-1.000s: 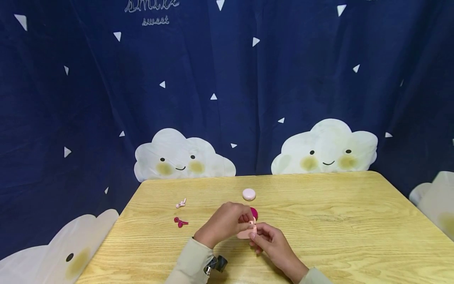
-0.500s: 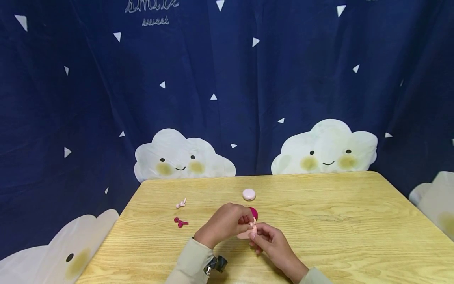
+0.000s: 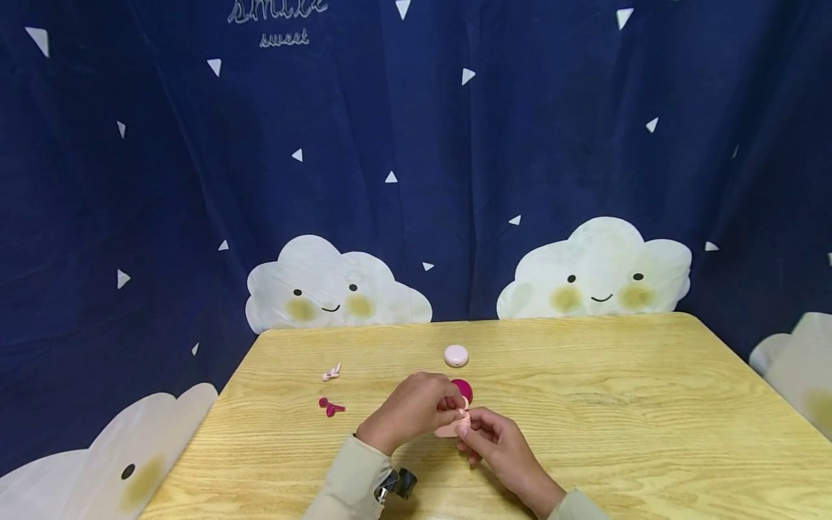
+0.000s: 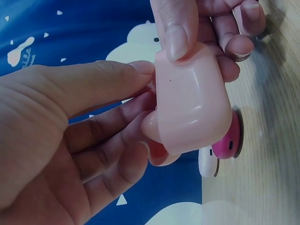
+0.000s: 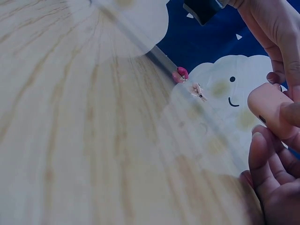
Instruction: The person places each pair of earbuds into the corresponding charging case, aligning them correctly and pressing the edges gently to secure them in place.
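Note:
A peach-pink earbud case (image 4: 194,103) is held up over the table with its lid (image 4: 165,157) swung open. My right hand (image 3: 503,451) grips it, thumb on one broad face and fingers around the other side. At the mouth of the case, my left hand (image 3: 416,408) pinches a small earbud between thumb and forefinger; most of it is hidden by the fingertips. A rounded pink earbud head (image 4: 150,125) bulges out of the opening beside those fingers. In the right wrist view the closed bottom of the case faces the camera.
Behind the hands lie a magenta round case (image 3: 463,388) and a pale pink round case (image 3: 456,355). To the left on the wooden table (image 3: 617,404) are pale pink earbuds (image 3: 332,373) and magenta earbuds (image 3: 331,408). A blue cloud-print curtain (image 3: 416,144) hangs behind the table.
Left fingertips have shifted slightly at the case's mouth, and less of the pinched earbud shows than a second ago. The right hand and case stay in place.

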`<control>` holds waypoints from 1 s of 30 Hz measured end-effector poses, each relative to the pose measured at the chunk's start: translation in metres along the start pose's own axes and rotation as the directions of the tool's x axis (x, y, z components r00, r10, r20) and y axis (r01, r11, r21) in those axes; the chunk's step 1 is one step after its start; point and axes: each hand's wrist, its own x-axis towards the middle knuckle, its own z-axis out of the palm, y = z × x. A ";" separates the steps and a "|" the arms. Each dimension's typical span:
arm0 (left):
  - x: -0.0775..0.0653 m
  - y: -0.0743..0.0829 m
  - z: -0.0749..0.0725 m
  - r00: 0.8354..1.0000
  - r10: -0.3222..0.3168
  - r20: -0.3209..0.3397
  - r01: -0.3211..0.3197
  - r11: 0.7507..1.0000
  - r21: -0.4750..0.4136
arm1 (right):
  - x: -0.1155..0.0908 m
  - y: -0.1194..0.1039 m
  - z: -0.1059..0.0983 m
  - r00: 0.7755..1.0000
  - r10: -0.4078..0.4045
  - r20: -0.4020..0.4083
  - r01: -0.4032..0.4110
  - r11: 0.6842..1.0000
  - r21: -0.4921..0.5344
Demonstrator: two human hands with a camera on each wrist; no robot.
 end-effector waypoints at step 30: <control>-0.005 -0.007 -0.007 0.995 -0.054 -0.080 0.043 0.990 -0.137 | 0.001 0.003 0.003 0.999 -0.032 -0.016 0.032 0.999 0.022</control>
